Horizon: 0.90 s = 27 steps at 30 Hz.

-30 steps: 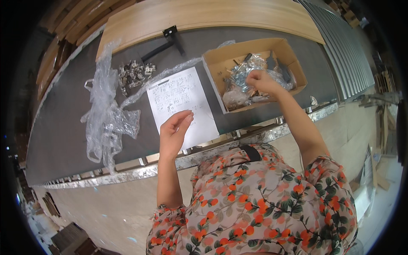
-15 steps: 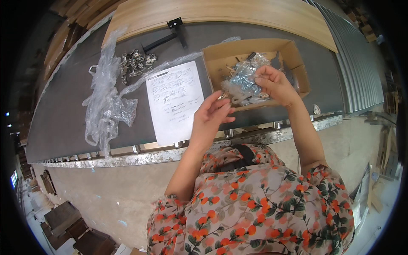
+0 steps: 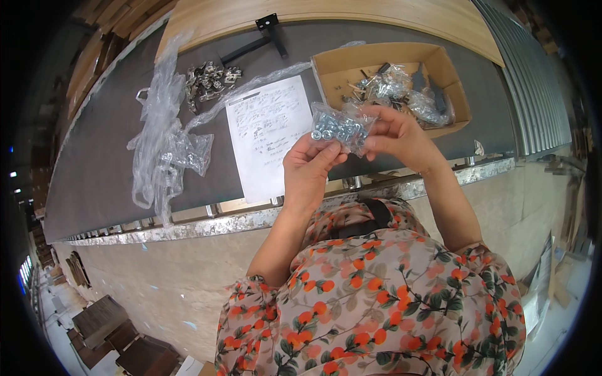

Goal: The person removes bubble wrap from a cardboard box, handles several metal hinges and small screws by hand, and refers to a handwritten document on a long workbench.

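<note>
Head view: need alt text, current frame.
A person's left hand and right hand hold a clear bag of silvery fasteners near an open cardboard box of hardware. A paper sheet, loose metal parts and crumpled clear plastic lie left of the box.

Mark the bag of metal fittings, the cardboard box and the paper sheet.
Bag of metal fittings (image 3: 339,128): head view, middle.
Cardboard box (image 3: 360,60): head view, far wall.
Paper sheet (image 3: 266,139): head view, middle.

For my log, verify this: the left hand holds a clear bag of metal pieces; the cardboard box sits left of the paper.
Wrong side: the head view shows the cardboard box right of the paper; the left hand does hold the bag.
</note>
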{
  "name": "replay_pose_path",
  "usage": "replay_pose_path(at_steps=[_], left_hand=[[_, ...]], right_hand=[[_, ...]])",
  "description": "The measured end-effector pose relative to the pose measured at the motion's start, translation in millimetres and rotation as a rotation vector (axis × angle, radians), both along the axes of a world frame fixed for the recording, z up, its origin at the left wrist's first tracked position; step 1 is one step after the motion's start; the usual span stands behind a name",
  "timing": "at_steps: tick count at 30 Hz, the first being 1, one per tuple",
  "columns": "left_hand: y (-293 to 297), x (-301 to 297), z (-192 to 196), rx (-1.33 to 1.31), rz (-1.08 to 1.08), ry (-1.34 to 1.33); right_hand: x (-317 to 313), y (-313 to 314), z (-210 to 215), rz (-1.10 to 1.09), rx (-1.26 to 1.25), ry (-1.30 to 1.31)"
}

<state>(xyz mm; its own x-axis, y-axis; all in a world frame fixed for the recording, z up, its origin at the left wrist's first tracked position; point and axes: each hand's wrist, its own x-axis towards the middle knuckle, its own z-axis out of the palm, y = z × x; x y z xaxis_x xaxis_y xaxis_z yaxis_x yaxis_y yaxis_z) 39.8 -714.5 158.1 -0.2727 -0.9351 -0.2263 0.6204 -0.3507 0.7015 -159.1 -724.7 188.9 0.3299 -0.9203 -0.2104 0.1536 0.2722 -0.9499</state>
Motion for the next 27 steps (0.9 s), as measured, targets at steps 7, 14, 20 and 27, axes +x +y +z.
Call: replay_pose_path(at_steps=[7, 14, 20, 27], left_hand=[[16, 17, 2, -0.05, 0.063, -0.076], [27, 27, -2, -0.065, 0.058, -0.112], [29, 28, 3, -0.044, 0.04, -0.115], [25, 31, -2, 0.027, 0.011, 0.028]], right_hand=[[21, 12, 2, 0.008, 0.041, 0.005], [28, 23, 3, 0.025, 0.03, 0.025], [26, 26, 4, 0.043, 0.021, 0.053], [32, 26, 9, 0.055, 0.004, -0.017]])
